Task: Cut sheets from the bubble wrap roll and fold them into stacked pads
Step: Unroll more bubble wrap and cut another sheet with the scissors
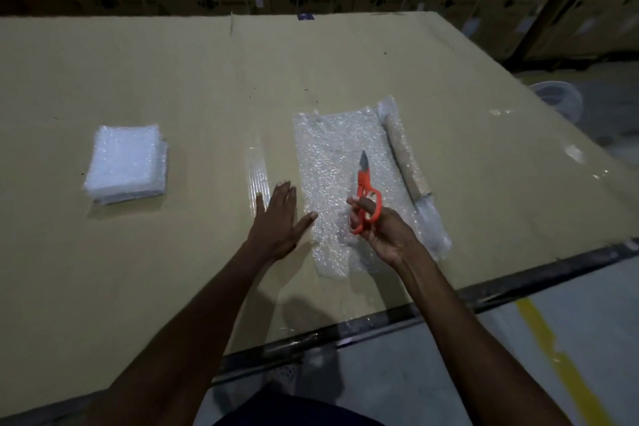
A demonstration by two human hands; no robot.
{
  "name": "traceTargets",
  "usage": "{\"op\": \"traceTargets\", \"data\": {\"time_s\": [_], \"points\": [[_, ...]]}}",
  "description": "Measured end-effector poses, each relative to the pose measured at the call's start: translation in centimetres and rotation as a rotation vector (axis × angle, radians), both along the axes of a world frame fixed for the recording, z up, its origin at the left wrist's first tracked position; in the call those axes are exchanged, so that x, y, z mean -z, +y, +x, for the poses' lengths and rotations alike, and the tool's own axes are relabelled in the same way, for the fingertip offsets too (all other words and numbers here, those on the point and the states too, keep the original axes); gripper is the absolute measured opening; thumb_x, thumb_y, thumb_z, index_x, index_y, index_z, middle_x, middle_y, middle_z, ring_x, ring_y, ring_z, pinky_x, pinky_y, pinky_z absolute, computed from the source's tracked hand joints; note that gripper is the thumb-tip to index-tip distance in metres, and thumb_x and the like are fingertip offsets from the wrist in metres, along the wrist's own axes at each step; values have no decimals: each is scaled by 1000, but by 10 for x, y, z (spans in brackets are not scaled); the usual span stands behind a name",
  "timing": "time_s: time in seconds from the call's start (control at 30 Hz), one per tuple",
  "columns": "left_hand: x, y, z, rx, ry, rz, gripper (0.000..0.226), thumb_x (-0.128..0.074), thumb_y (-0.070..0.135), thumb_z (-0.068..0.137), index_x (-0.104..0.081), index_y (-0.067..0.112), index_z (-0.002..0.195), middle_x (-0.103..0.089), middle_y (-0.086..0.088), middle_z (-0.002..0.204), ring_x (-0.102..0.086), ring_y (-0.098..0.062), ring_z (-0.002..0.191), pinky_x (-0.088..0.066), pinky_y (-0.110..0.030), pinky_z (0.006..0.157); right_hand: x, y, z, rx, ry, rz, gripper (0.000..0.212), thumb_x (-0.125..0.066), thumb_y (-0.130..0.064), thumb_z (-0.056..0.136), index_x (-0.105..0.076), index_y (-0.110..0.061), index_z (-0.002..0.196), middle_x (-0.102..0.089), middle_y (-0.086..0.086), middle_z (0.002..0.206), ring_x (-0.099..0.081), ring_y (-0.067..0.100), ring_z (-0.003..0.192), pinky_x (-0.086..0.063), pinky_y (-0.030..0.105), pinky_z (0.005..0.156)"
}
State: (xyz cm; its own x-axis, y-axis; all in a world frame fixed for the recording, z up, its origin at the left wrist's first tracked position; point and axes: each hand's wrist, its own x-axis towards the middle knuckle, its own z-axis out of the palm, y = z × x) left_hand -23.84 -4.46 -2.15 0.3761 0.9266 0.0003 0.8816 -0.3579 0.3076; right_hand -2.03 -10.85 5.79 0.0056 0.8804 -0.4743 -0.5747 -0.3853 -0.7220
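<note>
Several folded pads point(127, 162) are already lying stacked at left of the desk point(207, 79) — the right hand point(383, 228) is gripping orange scissors point(366, 194) over an unrolled bubble wrap sheet point(332, 156), not yet visibly cut from the roll point(404, 152); the left hand point(276, 218) is spreading flat, fingers apart.

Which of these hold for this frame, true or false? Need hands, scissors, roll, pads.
1. The right hand grips the orange scissors. True.
2. The scissor blades are wide open around the sheet. False: the blades look closed and point away from the person, above the sheet.
3. The left hand lies flat with straight fingers by the left edge of the bubble wrap sheet. True.
4. The stack of folded pads sits on top of the roll. False: it lies on the table, far left of the sheet.
5. The roll lies along the sheet's right side. True.
</note>
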Motion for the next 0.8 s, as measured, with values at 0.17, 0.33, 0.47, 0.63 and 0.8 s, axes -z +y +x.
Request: {"op": "traceTargets", "data": {"time_s": [0.17,0.33,0.47,0.63,0.8], "points": [[-11,-20,40,75,16,-31,110,2,83,81,-12,5,157,-6,-9,167,0,-21,154,1,-56,120,8,-47,32,20,-124,-11,49,-71,-55,83,-65,-8,96,-59,1,66,-52,7,46,-42,18,40],[-12,-33,75,120,-2,-43,97,-19,74,93,-17,-1,155,-10,-16,165,-5,-28,153,-7,-53,120,9,-101,54,0,-246,-45,66,-67,-70,81,-67,-6,97,-58,2,65,-49,12,49,-40,21,42],[1,-47,93,133,-59,-81,84,-31,61,100,-14,0,156,-8,-15,166,-3,-27,153,-5,-50,122,14,-136,67,-29,-362,-32,71,-67,-70,84,-70,-3,109,-57,4,68,-50,13,51,-40,24,46],[23,-58,86,150,-13,-29,85,-28,63,99,-12,2,157,-5,-14,166,-4,-27,153,-5,-47,122,18,-170,69,-71,-454,-40,64,-69,-76,77,-73,-16,99,-52,3,68,-45,15,55,-37,28,51],[23,-58,86,146,-10,4,84,-29,62,101,-14,2,157,-8,-14,166,-6,-27,153,-8,-48,123,16,-199,61,-99,-500,-95,58,-70,-61,82,-72,-5,96,-52,7,65,-45,16,49,-34,25,47]]}}
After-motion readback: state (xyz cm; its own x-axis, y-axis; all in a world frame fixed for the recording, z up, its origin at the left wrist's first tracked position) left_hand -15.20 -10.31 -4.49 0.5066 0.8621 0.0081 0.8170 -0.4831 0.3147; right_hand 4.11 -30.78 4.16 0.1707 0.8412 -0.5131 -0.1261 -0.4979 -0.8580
